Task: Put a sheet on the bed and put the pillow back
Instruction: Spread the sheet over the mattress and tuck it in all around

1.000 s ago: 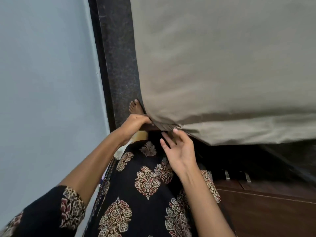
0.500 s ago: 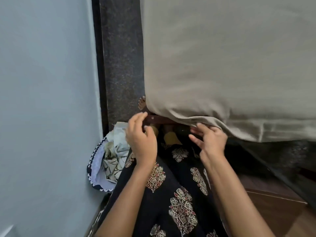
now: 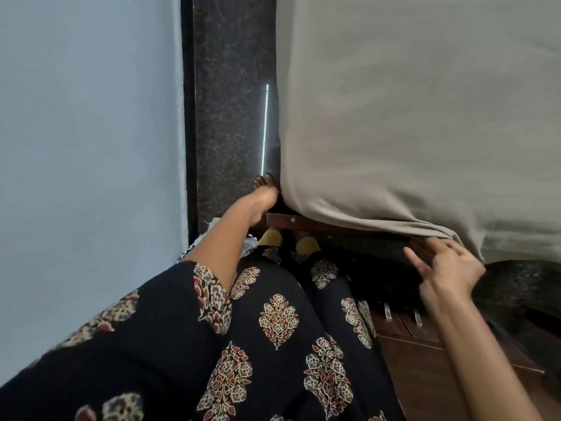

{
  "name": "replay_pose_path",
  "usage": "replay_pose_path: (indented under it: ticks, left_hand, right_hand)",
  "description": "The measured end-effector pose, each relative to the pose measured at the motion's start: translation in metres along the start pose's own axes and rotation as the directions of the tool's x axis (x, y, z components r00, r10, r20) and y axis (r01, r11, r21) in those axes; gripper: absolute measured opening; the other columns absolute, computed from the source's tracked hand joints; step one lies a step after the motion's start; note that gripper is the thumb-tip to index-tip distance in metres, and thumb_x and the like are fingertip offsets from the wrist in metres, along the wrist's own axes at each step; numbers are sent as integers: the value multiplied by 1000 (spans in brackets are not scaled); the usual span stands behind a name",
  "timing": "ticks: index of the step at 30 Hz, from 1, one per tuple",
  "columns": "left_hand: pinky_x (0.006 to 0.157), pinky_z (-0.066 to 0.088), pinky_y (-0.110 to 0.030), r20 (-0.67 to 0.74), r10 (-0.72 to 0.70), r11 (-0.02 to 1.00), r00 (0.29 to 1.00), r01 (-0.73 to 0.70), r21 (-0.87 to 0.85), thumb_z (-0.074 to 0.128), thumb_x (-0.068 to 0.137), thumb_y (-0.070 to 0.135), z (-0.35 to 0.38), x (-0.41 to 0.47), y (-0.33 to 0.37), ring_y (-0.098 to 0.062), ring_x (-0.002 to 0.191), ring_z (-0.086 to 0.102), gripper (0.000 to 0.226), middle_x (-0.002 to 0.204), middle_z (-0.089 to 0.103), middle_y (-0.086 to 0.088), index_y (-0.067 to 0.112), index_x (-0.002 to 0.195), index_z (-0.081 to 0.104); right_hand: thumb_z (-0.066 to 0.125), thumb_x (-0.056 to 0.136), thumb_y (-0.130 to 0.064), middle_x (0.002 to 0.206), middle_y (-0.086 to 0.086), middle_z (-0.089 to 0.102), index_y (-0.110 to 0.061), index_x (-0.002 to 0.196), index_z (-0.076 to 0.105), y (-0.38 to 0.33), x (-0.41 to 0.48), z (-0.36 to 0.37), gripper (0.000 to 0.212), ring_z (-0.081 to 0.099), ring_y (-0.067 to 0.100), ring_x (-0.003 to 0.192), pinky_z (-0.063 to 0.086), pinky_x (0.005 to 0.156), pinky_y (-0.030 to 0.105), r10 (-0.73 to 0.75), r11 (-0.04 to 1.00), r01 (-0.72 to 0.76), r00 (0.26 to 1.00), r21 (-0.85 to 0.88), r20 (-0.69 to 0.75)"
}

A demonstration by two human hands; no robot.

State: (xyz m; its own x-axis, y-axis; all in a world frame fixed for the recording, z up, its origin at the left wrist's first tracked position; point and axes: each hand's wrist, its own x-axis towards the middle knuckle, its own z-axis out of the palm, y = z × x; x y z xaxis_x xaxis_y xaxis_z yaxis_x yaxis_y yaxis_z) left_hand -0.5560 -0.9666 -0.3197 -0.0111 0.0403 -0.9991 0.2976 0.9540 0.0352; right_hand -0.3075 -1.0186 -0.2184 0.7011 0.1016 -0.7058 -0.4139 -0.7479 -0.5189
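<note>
We look down along our own black printed dress (image 3: 273, 344) to the near corner of the bed, where the beige sheet (image 3: 425, 132) covers the mattress and fills the upper right of the view. Its lower hem hangs over the side of the mattress and gathers into folds towards the right. The left hand (image 3: 262, 200) reaches forward to the sheet's left corner, just above the end of the wooden bed rail (image 3: 303, 222). We see its wrist and back, but the fingers go in behind the fabric, so we cannot tell whether they grip the sheet or only press against it. The right hand (image 3: 449, 268) is further right along the same edge, directly below the bunched hem. Its index finger points left along the dark gap under the mattress and the other fingers are loosely bent, with the uppermost ones touching the fold. The hand is blurred, and we cannot tell whether it pinches the cloth. The sheet's lower edge therefore runs between the two hands, with the left at its corner and the right under its gathered part. Toes of a foot (image 3: 264, 180) show on the dark speckled floor (image 3: 230, 117) just beyond the left hand. A pale blue wall (image 3: 91, 132) stands on the left, and a bit of patterned cloth (image 3: 214, 224) peeks out beside the left forearm.
</note>
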Motion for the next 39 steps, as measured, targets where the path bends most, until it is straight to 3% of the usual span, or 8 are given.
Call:
replay_pose_path:
  ticks: [5, 9, 11, 14, 18, 25, 33, 39]
  left_hand:
    - [107, 39, -42, -183, 112, 994, 977, -111, 18, 38, 96, 36, 3, 11, -14, -28, 127, 47, 49, 138, 49, -10, 10, 136, 47]
    - [80, 47, -26, -678, 269, 867, 684, -478, -139, 41, 93, 10, 21, -48, -22, -11, 86, 59, 25, 90, 63, 6, 14, 97, 65]
    - [65, 45, -27, -754, 231, 785, 615, -576, -229, 40, 92, 7, 44, -83, -29, -11, 66, 54, 22, 71, 57, 6, 16, 83, 59]
    - [54, 40, -25, -615, 85, 743, 784, -462, -485, 39, 94, 5, 89, -101, -47, -13, 57, 49, 25, 66, 53, 0, 15, 77, 54]
    - [71, 50, -21, -260, 74, 749, 963, -226, -623, 52, 93, 9, 140, -96, -50, -15, 87, 62, 10, 92, 64, -1, 11, 102, 57]
    - [67, 48, -18, -464, 34, 745, 885, -332, -578, 54, 91, 3, 175, -91, -39, -12, 79, 63, 14, 79, 63, -3, 12, 80, 55]
    - [71, 48, -26, -498, -245, 589, 832, -280, -758, 36, 98, 14, 203, -89, -59, -18, 93, 61, 16, 99, 65, -6, 9, 107, 48]
    - [92, 46, -33, -464, 53, 632, 884, -390, -670, 52, 94, 16, 197, -92, -38, -16, 104, 58, 9, 103, 61, 0, 17, 103, 51]
  right_hand:
    - [49, 90, 7, 67, 6, 43, -9, 63, 45, 4, 9, -16, 32, 58, 12, 61, 53, 46, 19, -61, 987, 74, 994, -145, 89]
    - [49, 92, 2, 66, 7, 62, -9, 72, 51, 13, -15, -26, 24, 65, 5, 50, 53, 48, 17, 91, 980, -43, 966, -194, 243]
    - [50, 93, -3, 58, 3, 66, -11, 76, 54, 33, -29, -23, 19, 64, 9, 50, 50, 45, 18, 257, 959, -208, 923, -190, 287]
    - [48, 95, -13, 56, 2, 65, -11, 76, 52, 71, -43, -6, 19, 62, 12, 47, 48, 43, 17, 524, 852, -489, 789, -189, 321]
    - [45, 94, -1, 77, 13, 63, -8, 85, 50, 85, -32, 8, 12, 64, 24, 63, 55, 54, 30, 549, 830, -543, 757, -127, 354]
    - [39, 93, 4, 89, 13, 59, -6, 110, 49, 47, 14, -40, 22, 62, 24, 77, 56, 58, 30, 448, 876, -480, 845, 48, 291]
    - [49, 89, 0, 87, 11, 54, -9, 107, 44, 15, 46, -44, 20, 64, 25, 65, 54, 50, 24, 429, 871, -488, 807, 50, 406]
    - [58, 88, -3, 102, 14, 60, -17, 116, 29, 16, 54, -44, 42, 64, 26, 64, 54, 53, 30, 435, 872, -489, 762, -14, 480]
